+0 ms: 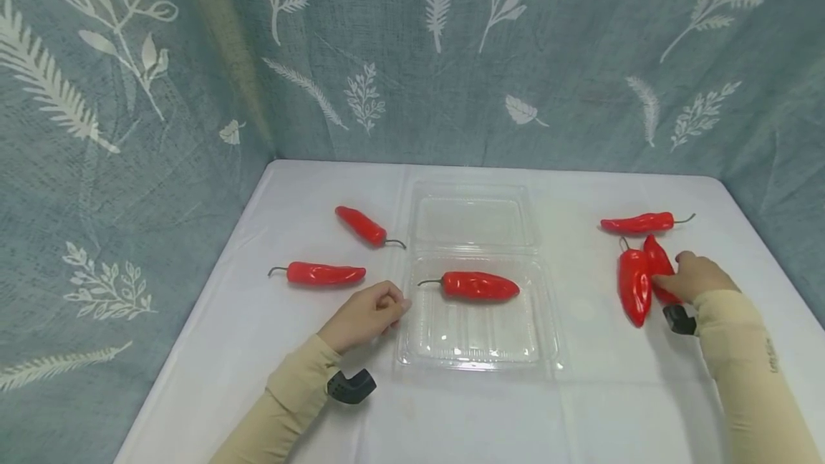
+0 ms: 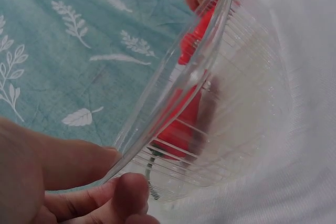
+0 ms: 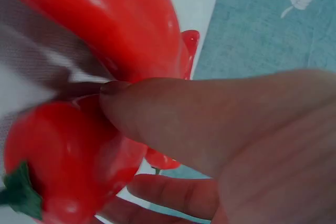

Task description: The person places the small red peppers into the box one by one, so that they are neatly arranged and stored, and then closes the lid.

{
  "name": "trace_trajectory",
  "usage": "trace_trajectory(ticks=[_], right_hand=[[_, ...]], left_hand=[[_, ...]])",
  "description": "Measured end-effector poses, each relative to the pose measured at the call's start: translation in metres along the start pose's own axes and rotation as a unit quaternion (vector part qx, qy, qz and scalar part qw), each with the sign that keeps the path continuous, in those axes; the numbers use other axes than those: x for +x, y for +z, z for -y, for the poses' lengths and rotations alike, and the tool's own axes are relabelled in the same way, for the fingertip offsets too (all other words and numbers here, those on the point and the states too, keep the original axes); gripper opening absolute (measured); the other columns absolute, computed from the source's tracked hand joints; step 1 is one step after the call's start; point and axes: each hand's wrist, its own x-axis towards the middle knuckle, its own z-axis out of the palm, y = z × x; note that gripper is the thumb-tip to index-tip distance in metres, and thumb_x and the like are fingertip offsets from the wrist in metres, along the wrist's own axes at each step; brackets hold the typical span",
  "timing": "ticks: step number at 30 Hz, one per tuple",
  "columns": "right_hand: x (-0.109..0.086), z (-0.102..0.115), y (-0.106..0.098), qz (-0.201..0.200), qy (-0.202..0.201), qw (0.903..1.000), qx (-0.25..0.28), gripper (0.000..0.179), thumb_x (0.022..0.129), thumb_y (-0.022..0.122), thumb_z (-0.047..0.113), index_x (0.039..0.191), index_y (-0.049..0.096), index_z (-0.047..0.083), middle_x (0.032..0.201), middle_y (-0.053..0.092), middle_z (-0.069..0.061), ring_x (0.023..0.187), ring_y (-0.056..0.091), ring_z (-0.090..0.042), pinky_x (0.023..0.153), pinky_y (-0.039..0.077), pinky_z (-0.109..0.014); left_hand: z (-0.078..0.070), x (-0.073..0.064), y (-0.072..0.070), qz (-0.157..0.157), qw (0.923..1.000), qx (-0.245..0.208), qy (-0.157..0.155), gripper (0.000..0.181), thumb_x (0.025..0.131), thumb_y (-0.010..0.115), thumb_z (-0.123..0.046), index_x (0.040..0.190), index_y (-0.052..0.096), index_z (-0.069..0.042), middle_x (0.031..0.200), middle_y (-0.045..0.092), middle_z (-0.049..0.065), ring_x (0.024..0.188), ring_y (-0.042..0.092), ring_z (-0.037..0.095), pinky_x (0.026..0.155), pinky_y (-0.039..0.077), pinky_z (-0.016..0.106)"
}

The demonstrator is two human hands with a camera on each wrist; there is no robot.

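Note:
In the head view a clear plastic clamshell box [image 1: 451,342] stands with its lid [image 1: 473,224] folded back, and a red chili pepper [image 1: 477,286] lies in its base. My left hand [image 1: 369,315] pinches the left rim of the box between thumb and fingers, as the left wrist view shows. At the right, my right hand [image 1: 699,278] grips a red pepper [image 3: 68,156], the thumb across its side and the fingers beyond it. Another pepper [image 1: 634,285] lies right beside the held one. A third pepper [image 1: 644,223] rests behind them.
Left of the box two more red peppers, one nearer [image 1: 325,273] and one farther back [image 1: 363,226], lie on the white-covered table [image 1: 483,421]. Teal leaf-print cloth [image 1: 399,56] rises behind the table and along its sides.

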Motion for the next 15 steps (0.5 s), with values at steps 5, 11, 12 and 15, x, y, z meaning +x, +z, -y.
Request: trace_trajectory(ticks=[5,11,12,15], right_hand=[[0.0030,-0.0037,0.0050,-0.008,-0.007,0.9999,0.002,0.081,0.085,0.067,0.032,0.130,0.028,-0.024,0.116,0.041,-0.042,0.098,0.044,-0.052,0.077,0.050,-0.057],[0.0046,-0.0029,0.0077,-0.022,-0.016,0.9996,0.001,0.073,0.086,0.066,0.026,0.127,0.032,-0.025,0.113,0.045,-0.041,0.095,0.046,-0.050,0.078,0.049,-0.058],[0.0048,-0.0028,0.0077,-0.023,-0.015,0.9996,0.002,0.073,0.086,0.066,0.026,0.127,0.032,-0.024,0.113,0.045,-0.041,0.095,0.047,-0.050,0.078,0.049,-0.058],[0.0058,-0.0037,0.0075,-0.019,-0.009,0.9997,0.012,0.077,0.085,0.067,0.027,0.128,0.031,-0.024,0.114,0.044,-0.041,0.096,0.046,-0.050,0.076,0.050,-0.056]], left_hand=[[0.0005,0.0003,0.0005,0.000,1.0000,0.000,-0.001,0.017,0.094,0.060,-0.025,0.095,0.057,-0.009,0.065,0.054,0.004,0.060,0.048,0.012,0.056,0.038,0.024],[0.0017,0.0003,0.0013,-0.003,1.0000,0.000,-0.004,0.017,0.094,0.060,-0.026,0.095,0.058,-0.009,0.065,0.053,0.001,0.060,0.048,0.012,0.056,0.038,0.024],[0.0019,0.0003,0.0012,-0.003,1.0000,0.000,-0.003,0.017,0.094,0.060,-0.026,0.095,0.058,-0.009,0.064,0.053,0.001,0.060,0.048,0.012,0.056,0.038,0.024],[0.0020,0.0003,0.0009,-0.004,1.0000,0.000,-0.002,0.016,0.094,0.060,-0.025,0.095,0.058,-0.009,0.064,0.052,0.000,0.060,0.048,0.012,0.056,0.038,0.024]])
